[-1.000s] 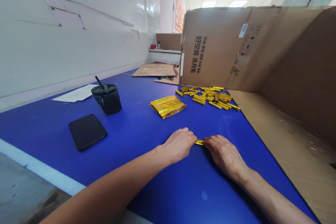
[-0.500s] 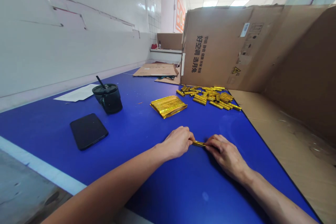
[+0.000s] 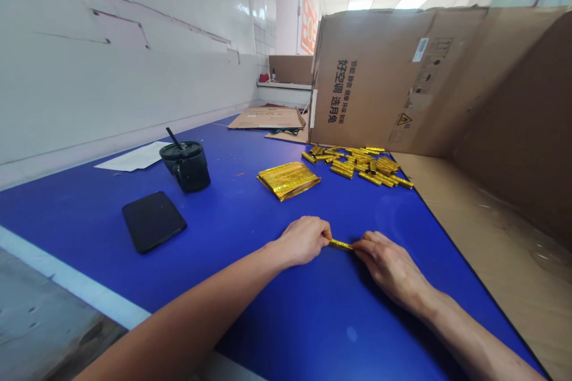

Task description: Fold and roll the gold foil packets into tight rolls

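A narrow roll of gold foil paper stretches between my two hands, just at the blue tabletop. My left hand pinches its left end, fingers closed. At the other end, my right hand grips it between thumb and fingertips. Both ends of the roll are hidden by the fingers. Beyond my hands lies a flat stack of gold foil sheets. Farther back on the right, several gold foil rolls lie in a loose heap.
A dark lidded mug with a handle stands on the left, a white paper behind it. Nearer lies a black phone-like slab. A big cardboard box borders the right and back; flat cardboard lies at the far end.
The foil between my hands now looks like a narrower, closed roll, where its edge stood slightly open before. My right hand has shifted slightly right; both hands keep their hold.
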The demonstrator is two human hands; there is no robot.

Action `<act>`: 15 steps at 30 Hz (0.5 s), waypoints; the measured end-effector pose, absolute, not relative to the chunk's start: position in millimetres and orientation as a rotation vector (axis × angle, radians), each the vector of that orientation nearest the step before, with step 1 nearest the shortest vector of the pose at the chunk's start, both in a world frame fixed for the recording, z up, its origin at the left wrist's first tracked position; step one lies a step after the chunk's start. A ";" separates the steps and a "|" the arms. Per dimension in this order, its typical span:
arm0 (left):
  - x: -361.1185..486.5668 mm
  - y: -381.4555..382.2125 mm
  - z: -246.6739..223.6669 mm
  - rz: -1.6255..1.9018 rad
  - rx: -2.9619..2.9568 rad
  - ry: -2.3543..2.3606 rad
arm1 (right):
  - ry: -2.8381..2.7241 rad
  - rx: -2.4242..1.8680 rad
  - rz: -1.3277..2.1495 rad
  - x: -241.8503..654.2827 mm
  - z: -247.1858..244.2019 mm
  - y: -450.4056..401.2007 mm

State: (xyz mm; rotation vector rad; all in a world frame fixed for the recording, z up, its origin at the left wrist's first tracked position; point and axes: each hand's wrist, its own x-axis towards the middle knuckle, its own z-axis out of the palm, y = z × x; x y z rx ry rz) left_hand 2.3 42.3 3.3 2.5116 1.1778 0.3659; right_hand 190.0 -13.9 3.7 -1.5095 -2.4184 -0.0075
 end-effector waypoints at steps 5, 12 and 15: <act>4.3 39.2 6.8 0.350 2.416 1.326 | -2.296 -1.636 0.099 189.0 3.9 -9.4; 3.2 39.6 8.1 0.345 2.427 1.392 | -2.106 -1.825 0.335 192.3 5.8 -4.7; 2.0 40.9 7.3 0.342 2.424 1.387 | -2.087 -1.829 0.342 192.2 6.4 -4.3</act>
